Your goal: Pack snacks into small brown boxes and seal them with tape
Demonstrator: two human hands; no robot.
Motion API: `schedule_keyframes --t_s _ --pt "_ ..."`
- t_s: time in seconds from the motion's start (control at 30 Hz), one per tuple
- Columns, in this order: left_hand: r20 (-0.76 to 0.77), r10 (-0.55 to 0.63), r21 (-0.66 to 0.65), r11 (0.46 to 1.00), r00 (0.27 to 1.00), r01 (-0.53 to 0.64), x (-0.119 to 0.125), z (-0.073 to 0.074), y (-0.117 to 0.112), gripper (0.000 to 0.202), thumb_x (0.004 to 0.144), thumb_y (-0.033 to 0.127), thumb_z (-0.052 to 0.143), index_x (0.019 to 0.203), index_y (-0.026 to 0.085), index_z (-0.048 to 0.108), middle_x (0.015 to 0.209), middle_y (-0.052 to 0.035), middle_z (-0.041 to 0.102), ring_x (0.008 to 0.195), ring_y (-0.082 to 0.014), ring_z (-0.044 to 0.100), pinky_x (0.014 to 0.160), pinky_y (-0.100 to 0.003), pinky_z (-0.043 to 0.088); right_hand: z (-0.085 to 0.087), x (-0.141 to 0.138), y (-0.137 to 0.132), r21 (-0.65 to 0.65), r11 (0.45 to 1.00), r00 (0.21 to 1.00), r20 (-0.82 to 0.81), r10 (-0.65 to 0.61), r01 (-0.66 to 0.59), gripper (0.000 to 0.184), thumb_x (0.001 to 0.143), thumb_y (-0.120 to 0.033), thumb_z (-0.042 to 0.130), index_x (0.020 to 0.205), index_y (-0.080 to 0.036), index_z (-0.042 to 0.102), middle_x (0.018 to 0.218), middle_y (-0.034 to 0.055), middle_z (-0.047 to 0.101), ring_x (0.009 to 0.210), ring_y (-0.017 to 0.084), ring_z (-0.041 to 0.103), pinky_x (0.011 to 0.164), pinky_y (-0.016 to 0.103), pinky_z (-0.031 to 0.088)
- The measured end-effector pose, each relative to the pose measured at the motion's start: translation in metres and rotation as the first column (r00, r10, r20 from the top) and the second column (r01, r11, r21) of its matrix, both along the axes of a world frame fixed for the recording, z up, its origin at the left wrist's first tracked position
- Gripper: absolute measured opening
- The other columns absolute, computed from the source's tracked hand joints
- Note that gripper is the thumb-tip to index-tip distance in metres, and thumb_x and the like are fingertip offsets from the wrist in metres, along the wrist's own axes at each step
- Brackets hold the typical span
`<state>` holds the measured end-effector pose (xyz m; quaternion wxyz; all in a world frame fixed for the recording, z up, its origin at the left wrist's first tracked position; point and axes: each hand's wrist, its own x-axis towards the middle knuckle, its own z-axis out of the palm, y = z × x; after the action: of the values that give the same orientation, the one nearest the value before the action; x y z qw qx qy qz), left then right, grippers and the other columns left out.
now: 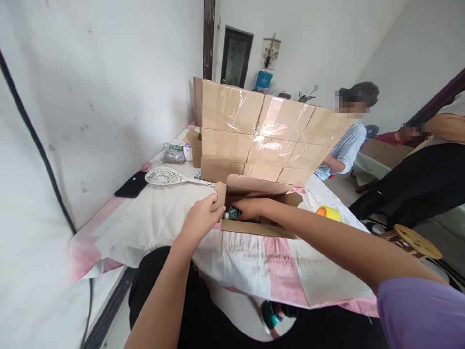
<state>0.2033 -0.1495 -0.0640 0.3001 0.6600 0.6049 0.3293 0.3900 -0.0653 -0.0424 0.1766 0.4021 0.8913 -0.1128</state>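
Observation:
An open cardboard box (259, 230) sits on the cloth-covered table in front of me, its flaps spread. My left hand (202, 213) pinches the box's left flap (219, 192) between thumb and fingers. My right hand (250, 207) reaches down into the box, its fingers closed on a dark green pouch (235, 213) with a white end pointing left. The box walls and the hand hide part of the pouch and much of the inside.
A wall of taped cardboard boxes (227, 143) stands behind the open box. Left lie a white slotted strainer (165, 176), a black phone (131, 184) and a grey plastic-wrapped packet (173, 153). Yellow tape (329, 213) lies right. Other people are beyond, near a wooden stool (417, 241).

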Motion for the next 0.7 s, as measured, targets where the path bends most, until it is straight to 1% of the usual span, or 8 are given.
schedule_keyframes --t_s 0.1,0.17,0.23,0.3,0.37,0.43,0.57,0.7 --pt "0.035 -0.014 0.002 1.0 0.999 0.014 -0.004 -0.005 0.0 0.03 0.086 0.036 0.055 0.076 0.024 0.029 0.065 0.0064 0.054 0.062 -0.0188 0.067 0.061 -0.026 0.039 -0.007 -0.003 0.009 -0.107 0.993 0.999 -0.018 0.036 -0.038 0.058 0.08 -0.025 0.074 0.134 -0.018 0.057 0.138 0.0106 0.06 0.125 0.028 0.058 0.103 0.035 0.047" --pt "0.066 -0.029 0.005 1.0 0.997 0.029 -0.007 -0.008 0.001 0.03 0.085 0.037 0.056 0.077 0.024 0.03 0.067 0.0063 0.053 0.061 -0.0186 0.067 0.058 -0.025 0.039 -0.008 -0.001 0.011 -0.136 0.988 0.998 -0.029 0.063 -0.067 0.067 0.078 -0.023 0.076 0.139 -0.014 0.051 0.143 0.0132 0.055 0.129 0.028 0.054 0.106 0.035 0.045" --pt "0.08 -0.032 -0.003 0.999 0.996 0.032 -0.009 -0.01 0.001 0.028 0.085 0.037 0.055 0.077 0.024 0.031 0.068 0.0061 0.053 0.058 -0.0184 0.066 0.056 -0.025 0.039 -0.008 0.002 0.007 -0.054 0.996 0.997 -0.012 0.075 -0.075 0.073 0.076 -0.023 0.078 0.142 -0.011 0.048 0.144 0.0167 0.051 0.129 0.03 0.053 0.105 0.036 0.046" --pt "0.071 -0.013 -0.01 1.0 0.997 0.014 -0.011 -0.009 0.0 0.028 0.086 0.035 0.055 0.076 0.024 0.031 0.065 0.0057 0.051 0.055 -0.0182 0.065 0.054 -0.025 0.037 -0.009 0.005 0.0 0.122 0.99 0.997 0.032 0.075 -0.078 0.072 0.077 -0.024 0.078 0.14 -0.01 0.048 0.144 0.0205 0.047 0.124 0.033 0.055 0.1 0.041 0.05" --pt "0.067 0.003 -0.014 1.0 0.998 -0.002 -0.012 -0.008 0.0 0.029 0.086 0.034 0.055 0.074 0.024 0.031 0.065 0.0053 0.051 0.055 -0.0178 0.065 0.051 -0.025 0.036 -0.014 0.006 -0.006 0.297 0.951 0.992 0.112 0.058 -0.089 0.064 0.08 -0.021 0.074 0.137 -0.01 0.05 0.143 0.0232 0.046 0.12 0.036 0.056 0.094 0.043 0.053" --pt "0.095 0.005 -0.025 1.0 0.995 -0.003 -0.011 -0.006 -0.001 0.029 0.086 0.033 0.054 0.074 0.023 0.03 0.068 0.0052 0.052 0.057 -0.0169 0.066 0.05 -0.024 0.037 -0.021 0.006 -0.011 0.399 0.91 0.979 0.204 0.031 -0.112 0.055 0.083 -0.012 0.066 0.136 -0.011 0.051 0.139 0.0235 0.048 0.12 0.037 0.056 0.089 0.043 0.054" --pt "0.105 0.026 -0.036 0.999 0.994 -0.022 -0.008 -0.005 -0.001 0.027 0.086 0.03 0.054 0.074 0.023 0.031 0.066 0.0059 0.05 0.054 -0.0167 0.066 0.052 -0.025 0.038 -0.038 0.006 -0.009 0.454 0.884 0.965 0.262 -0.013 -0.112 0.042 0.092 -0.005 0.046 0.133 -0.011 0.053 0.13 0.0225 0.054 0.115 0.034 0.057 0.082 0.043 0.055" --pt "0.097 0.024 -0.045 0.999 0.995 -0.02 -0.008 -0.008 0.0 0.029 0.085 0.031 0.055 0.071 0.023 0.03 0.058 0.0067 0.049 0.052 -0.018 0.066 0.054 -0.026 0.038 -0.046 0.007 -0.001 0.5 0.858 0.975 0.223 0.006 -0.119 0.037 0.097 -0.009 0.041 0.132 -0.011 0.05 0.131 0.0222 0.052 0.117 0.033 0.054 0.084 0.042 0.054"
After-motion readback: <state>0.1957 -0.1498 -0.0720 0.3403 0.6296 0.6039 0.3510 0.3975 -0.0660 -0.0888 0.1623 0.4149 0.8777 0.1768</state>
